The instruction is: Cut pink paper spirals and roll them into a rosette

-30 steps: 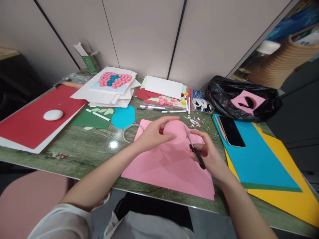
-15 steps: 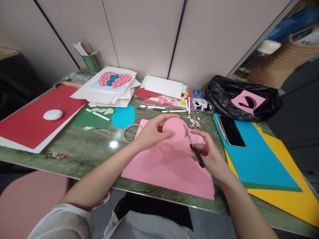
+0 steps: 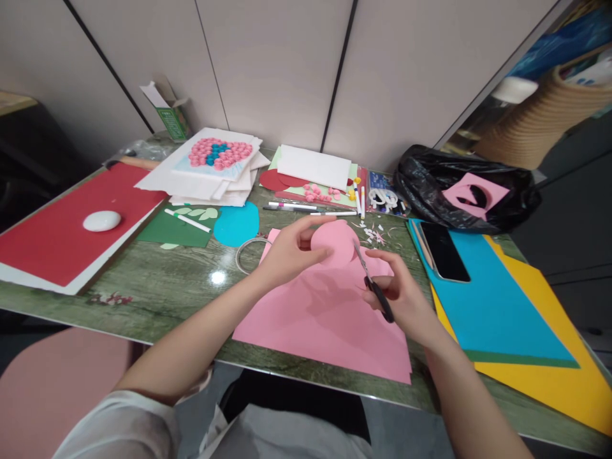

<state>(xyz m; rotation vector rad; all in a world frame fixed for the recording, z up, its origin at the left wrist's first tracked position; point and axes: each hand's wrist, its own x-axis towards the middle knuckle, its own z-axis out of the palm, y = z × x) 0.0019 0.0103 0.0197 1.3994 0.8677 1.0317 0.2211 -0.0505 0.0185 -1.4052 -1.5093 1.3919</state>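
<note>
A round pink paper piece (image 3: 336, 243) is pinched at its left side by my left hand (image 3: 292, 250). My right hand (image 3: 400, 294) holds black-handled scissors (image 3: 378, 298), their blades at the paper's right edge. Beneath both hands lie larger pink sheets (image 3: 325, 325) on the green table (image 3: 176, 312). A roll of tape (image 3: 245, 256) rests beside the sheets, left of the paper piece. Small paper scraps (image 3: 373, 234) are scattered just beyond my right hand.
On the left are a red sheet (image 3: 62, 236) with a white oval object (image 3: 102, 221) and stacked white sheets (image 3: 229, 190). A black bag (image 3: 415, 185), a phone (image 3: 444, 252), blue paper (image 3: 507, 299) and yellow paper (image 3: 557, 382) lie on the right.
The round piece has turned slightly in my left hand, and its edge at the scissors looks different. The right hand has barely moved.
</note>
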